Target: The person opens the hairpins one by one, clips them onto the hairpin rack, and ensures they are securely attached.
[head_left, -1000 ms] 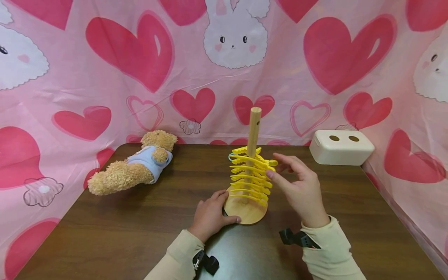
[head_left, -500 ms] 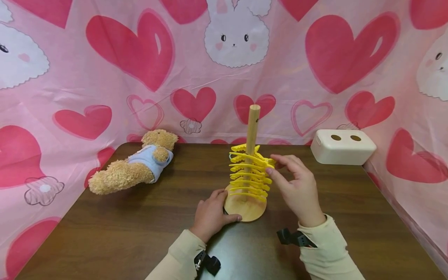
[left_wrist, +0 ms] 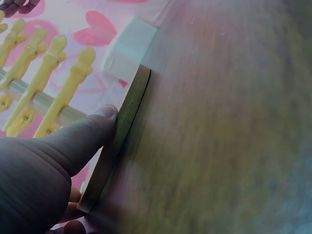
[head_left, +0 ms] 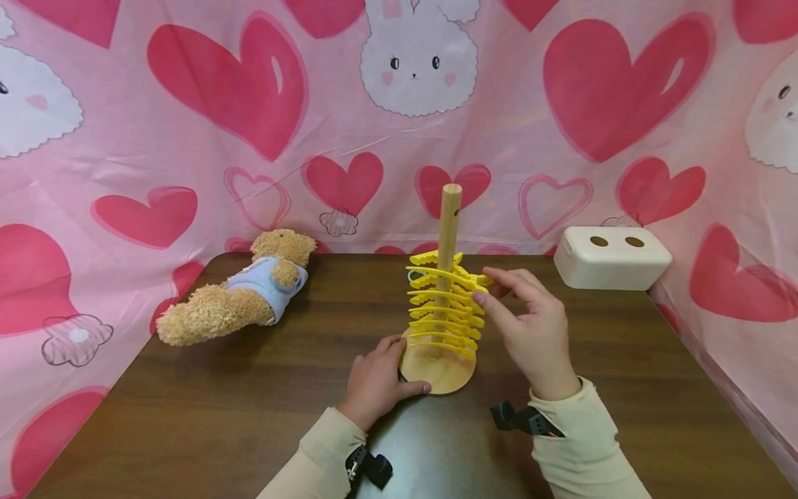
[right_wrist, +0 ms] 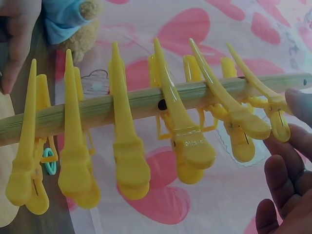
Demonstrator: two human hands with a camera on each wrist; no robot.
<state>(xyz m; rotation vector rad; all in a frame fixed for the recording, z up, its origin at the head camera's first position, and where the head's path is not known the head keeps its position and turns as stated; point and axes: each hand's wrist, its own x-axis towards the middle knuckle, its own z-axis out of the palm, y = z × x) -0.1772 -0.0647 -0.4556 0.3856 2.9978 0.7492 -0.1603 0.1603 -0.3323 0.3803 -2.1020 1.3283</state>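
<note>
A round wooden base [head_left: 436,374] carries an upright wooden post [head_left: 449,222] with several yellow hair clips [head_left: 441,326] clamped along it, one above another. My left hand [head_left: 377,384] grips the base's left edge; in the left wrist view its thumb [left_wrist: 92,131] lies over the rim, fingers partly hidden behind. My right hand [head_left: 536,326] pinches the handle of an upper hair clip [head_left: 458,278] between thumb and fingers. In the right wrist view this clip [right_wrist: 253,73] is the rightmost one, its long prong still across the post. A small teal loop [right_wrist: 50,161] shows among the clips.
A teddy bear [head_left: 258,294] in a blue shirt lies at the back left of the dark wooden table [head_left: 187,430]. A cream box [head_left: 611,267] with two round holes stands at the back right. Pink heart-patterned cloth [head_left: 349,111] hangs behind.
The pinched clip has risen slightly with my right hand, widening the gap above the clip below. My left hand keeps its hold on the base. The head view has shifted a little.
</note>
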